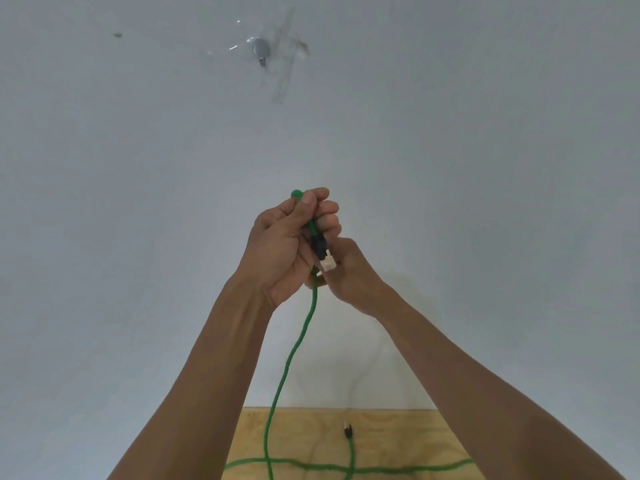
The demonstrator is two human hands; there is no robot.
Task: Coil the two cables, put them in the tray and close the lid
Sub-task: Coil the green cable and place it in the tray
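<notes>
Both hands are raised in front of a pale wall. My left hand (pixel 284 244) grips a green cable (pixel 298 344) near its end, and a short loop of it sticks out above the fist. Just below the fist is the cable's black and white plug (pixel 322 252). My right hand (pixel 349 268) pinches the cable just under the plug. From the hands the cable hangs down to a wooden table (pixel 304 434), where more green cable (pixel 381 468) lies across it. Another black plug end (pixel 347 432) rests on the wood. No tray is in view.
The pale wall (pixel 138 202) fills most of the view, with a small metal fitting and strips of clear tape (pixel 263 51) high up. Only the far edge of the wooden table shows between my forearms.
</notes>
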